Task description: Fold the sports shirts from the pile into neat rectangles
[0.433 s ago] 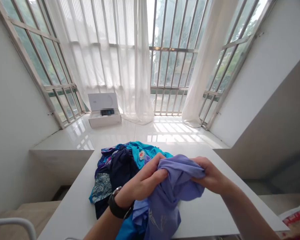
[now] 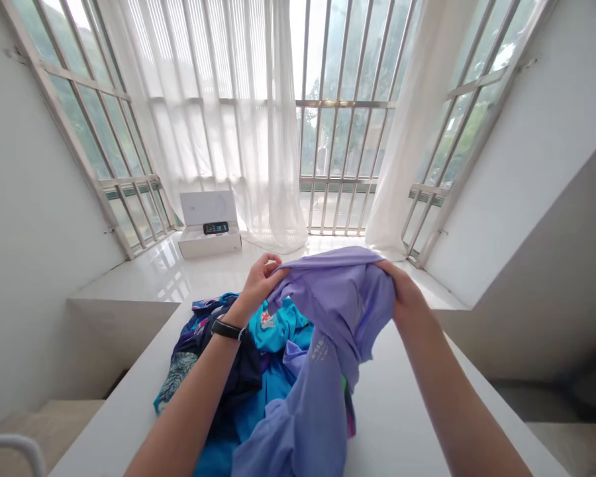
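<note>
Our left grip (image 2: 259, 285) and right grip (image 2: 406, 290) each pinch the lavender garment (image 2: 335, 288), stretched between them and hanging below; under our left grip, we see piled clothes (image 2: 281, 334) on the white surface (image 2: 402, 411).

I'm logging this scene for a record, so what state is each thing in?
Left hand: closed on lavender garment
Right hand: closed on lavender garment
Lavender garment: spread between the hands, rumpled below
Pile of clothes: heaped, rumpled
White box: open, lid raised
Sheer white curtains: parted
Black wristband: worn on left wrist
</note>
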`<state>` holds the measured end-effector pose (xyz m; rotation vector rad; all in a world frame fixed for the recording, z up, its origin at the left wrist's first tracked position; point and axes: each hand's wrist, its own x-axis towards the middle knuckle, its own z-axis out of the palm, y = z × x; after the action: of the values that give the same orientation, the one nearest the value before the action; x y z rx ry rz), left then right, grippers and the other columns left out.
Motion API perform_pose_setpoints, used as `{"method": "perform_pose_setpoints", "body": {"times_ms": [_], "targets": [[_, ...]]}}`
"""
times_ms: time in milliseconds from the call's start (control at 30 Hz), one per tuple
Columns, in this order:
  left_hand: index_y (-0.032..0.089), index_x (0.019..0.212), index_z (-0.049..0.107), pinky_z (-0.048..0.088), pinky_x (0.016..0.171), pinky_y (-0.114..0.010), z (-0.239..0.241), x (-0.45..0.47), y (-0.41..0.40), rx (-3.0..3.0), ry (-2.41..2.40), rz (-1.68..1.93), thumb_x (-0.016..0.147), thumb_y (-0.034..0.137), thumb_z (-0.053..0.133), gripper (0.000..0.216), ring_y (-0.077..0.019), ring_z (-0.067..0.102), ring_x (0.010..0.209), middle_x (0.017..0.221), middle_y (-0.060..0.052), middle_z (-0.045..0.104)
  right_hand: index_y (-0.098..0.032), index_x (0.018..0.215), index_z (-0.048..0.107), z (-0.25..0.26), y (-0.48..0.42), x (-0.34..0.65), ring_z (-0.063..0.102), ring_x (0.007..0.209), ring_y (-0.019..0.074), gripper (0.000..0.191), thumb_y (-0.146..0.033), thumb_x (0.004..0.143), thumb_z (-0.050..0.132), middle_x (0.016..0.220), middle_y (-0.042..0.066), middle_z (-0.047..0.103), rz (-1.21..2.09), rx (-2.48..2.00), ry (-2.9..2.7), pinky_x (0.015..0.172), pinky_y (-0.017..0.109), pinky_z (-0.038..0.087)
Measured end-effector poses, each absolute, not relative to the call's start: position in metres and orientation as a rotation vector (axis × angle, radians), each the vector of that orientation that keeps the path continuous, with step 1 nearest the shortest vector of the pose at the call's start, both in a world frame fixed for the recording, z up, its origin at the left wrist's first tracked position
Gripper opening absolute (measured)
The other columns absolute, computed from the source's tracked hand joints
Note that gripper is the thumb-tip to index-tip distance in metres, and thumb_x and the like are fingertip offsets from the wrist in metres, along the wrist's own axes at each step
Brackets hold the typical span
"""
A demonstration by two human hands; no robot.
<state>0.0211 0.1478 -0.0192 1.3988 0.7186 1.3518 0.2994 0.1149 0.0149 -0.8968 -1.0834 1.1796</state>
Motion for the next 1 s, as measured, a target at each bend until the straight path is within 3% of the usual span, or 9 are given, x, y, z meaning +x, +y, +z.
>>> {"method": "perform_pose_setpoints", "body": {"times_ms": [100, 233, 467, 667, 767, 867, 933, 1000], "targets": [[0.020, 0.097, 0.052, 0.042, 0.049, -0.016, -0.058, 0.017, 0.169, 1.257, 0.884, 1.483, 0.069, 0.044, 0.083, 0.048, -0.0083, 0.057, 0.054, 0.074, 0.003, 0.067, -0.019, 0.091, 0.073, -0.027, 0.147, 0.304, 0.068, 0.067, 0.0205, 0.039, -0.043, 0.062, 0.085, 0.072, 0.002, 0.073, 1.310, -0.963, -1.079, 0.062, 0.032, 0.056], [0.020, 0.102, 0.052, 0.040, 0.048, -0.017, -0.101, 0.011, 0.180, 1.145, 1.046, 1.528, 0.067, 0.044, 0.080, 0.051, -0.0084, 0.056, 0.052, 0.071, 0.004, 0.065, -0.020, 0.096, 0.069, -0.065, 0.181, 0.312, 0.060, 0.057, 0.0127, 0.052, -0.044, 0.056, 0.090, 0.071, -0.002, 0.069, 1.243, -1.045, -1.056, 0.050, 0.023, 0.046], [0.020, 0.110, 0.052, 0.042, 0.056, -0.019, -0.137, 0.017, 0.178, 1.262, 1.232, 1.572, 0.076, 0.037, 0.071, 0.042, -0.0098, 0.056, 0.059, 0.073, 0.004, 0.063, -0.021, 0.108, 0.066, -0.091, 0.191, 0.308, 0.067, 0.077, 0.0211, 0.059, -0.052, 0.062, 0.085, 0.090, 0.005, 0.072, 0.956, -1.128, -1.093, 0.063, 0.030, 0.054], [0.020, 0.109, 0.053, 0.040, 0.052, -0.020, -0.133, 0.006, 0.181, 1.073, 1.305, 1.757, 0.080, 0.038, 0.063, 0.035, -0.0100, 0.051, 0.053, 0.069, 0.006, 0.056, -0.022, 0.112, 0.062, -0.075, 0.177, 0.304, 0.070, 0.072, 0.0213, 0.065, -0.041, 0.057, 0.090, 0.086, 0.004, 0.076, 1.381, -0.992, -1.150, 0.064, 0.032, 0.055], [0.021, 0.114, 0.052, 0.050, 0.073, -0.028, -0.133, 0.007, 0.180, 1.222, 1.453, 1.947, 0.080, 0.034, 0.063, 0.037, -0.0169, 0.063, 0.082, 0.091, -0.002, 0.061, -0.023, 0.115, 0.062, -0.061, 0.171, 0.299, 0.071, 0.076, 0.0207, 0.061, -0.038, 0.062, 0.089, 0.090, 0.004, 0.076, 1.453, -0.897, -1.218, 0.067, 0.032, 0.055], [0.021, 0.132, 0.045, 0.043, 0.103, -0.042, -0.133, 0.021, 0.170, 1.753, 1.344, 1.857, 0.086, 0.036, 0.061, 0.051, -0.0264, 0.052, 0.125, 0.132, -0.013, 0.054, -0.024, 0.114, 0.063, -0.052, 0.162, 0.282, 0.070, 0.078, 0.0198, 0.054, -0.036, 0.067, 0.086, 0.089, 0.002, 0.075, 1.454, -0.850, -1.311, 0.071, 0.033, 0.056], [0.021, 0.139, 0.042, 0.042, 0.105, -0.044, -0.132, 0.034, 0.160, 1.956, 1.093, 1.614, 0.087, 0.042, 0.063, 0.060, -0.0291, 0.049, 0.129, 0.141, -0.015, 0.049, -0.024, 0.114, 0.063, -0.051, 0.156, 0.265, 0.070, 0.078, 0.0192, 0.052, -0.035, 0.069, 0.085, 0.089, 0.002, 0.075, 1.477, -0.835, -1.407, 0.072, 0.033, 0.055], [0.019, 0.132, 0.050, 0.049, 0.095, -0.039, -0.130, 0.045, 0.151, 1.957, 0.949, 1.406, 0.085, 0.046, 0.068, 0.057, -0.0277, 0.059, 0.113, 0.126, -0.013, 0.060, -0.023, 0.116, 0.062, -0.053, 0.151, 0.247, 0.069, 0.078, 0.0185, 0.053, -0.033, 0.069, 0.085, 0.088, 0.002, 0.073, 1.486, -0.818, -1.495, 0.071, 0.032, 0.055]]}}
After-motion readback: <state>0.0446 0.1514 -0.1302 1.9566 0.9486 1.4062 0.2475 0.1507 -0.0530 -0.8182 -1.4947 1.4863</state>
